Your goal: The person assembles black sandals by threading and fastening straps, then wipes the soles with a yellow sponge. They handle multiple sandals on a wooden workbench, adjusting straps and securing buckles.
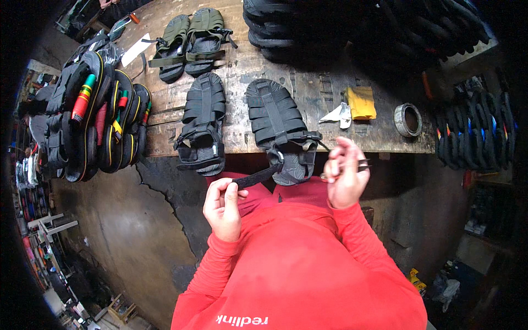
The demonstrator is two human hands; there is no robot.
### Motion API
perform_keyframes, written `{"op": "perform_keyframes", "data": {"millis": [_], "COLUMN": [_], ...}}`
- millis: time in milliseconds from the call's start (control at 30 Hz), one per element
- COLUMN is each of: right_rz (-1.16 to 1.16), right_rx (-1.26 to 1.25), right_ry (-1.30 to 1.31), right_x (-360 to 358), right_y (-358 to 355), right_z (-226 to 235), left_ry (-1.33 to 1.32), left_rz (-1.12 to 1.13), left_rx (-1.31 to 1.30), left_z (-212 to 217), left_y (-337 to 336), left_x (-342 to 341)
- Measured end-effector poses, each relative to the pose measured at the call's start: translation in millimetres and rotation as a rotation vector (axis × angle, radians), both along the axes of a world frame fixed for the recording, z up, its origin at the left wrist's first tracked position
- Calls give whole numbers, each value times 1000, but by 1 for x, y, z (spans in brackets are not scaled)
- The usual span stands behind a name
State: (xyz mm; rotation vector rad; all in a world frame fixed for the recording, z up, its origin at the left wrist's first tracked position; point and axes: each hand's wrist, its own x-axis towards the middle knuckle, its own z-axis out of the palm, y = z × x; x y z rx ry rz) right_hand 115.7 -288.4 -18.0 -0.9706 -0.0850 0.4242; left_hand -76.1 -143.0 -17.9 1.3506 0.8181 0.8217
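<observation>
A black strappy sandal (276,118) lies at the table's front edge, its heel end toward me. My left hand (223,206) pinches the end of the sandal's loose black strap (257,177), drawn out to the left. My right hand (347,173) is closed beside the sandal's right side, near a short dark strap end by the ankle. A slim dark tool (364,164) sticks out of the right hand; its kind is not clear, as the fingers cover most of it. To the left lies a second black sandal (203,124), its heel also toward me.
Olive sandals (201,41) stand farther back on the worn wooden table (236,60). Sandals with coloured straps (99,115) are stacked at left, more black footwear (269,27) at the back and right (476,132). A yellow piece (361,103), white scraps (336,115) and a tape roll (407,120) lie at right.
</observation>
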Motion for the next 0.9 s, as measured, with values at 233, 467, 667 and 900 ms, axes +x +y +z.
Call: {"op": "perform_keyframes", "data": {"millis": [233, 467, 667, 900], "right_rz": [442, 326, 800, 669], "right_rx": [-620, -624, -488, -653], "right_ry": [-1223, -995, -583, -505], "right_x": [-45, -38, -38, -19], "right_y": [-12, 8, -30, -10], "right_z": [-46, -50, 0, -4], "left_ry": [-109, -160, 116, 424], "left_rz": [-148, -106, -824, -616], "left_rx": [-110, 150, 680, 926], "left_z": [15, 47, 30, 20], "left_y": [-6, -15, -9, 27], "left_x": [11, -21, 8, 43]}}
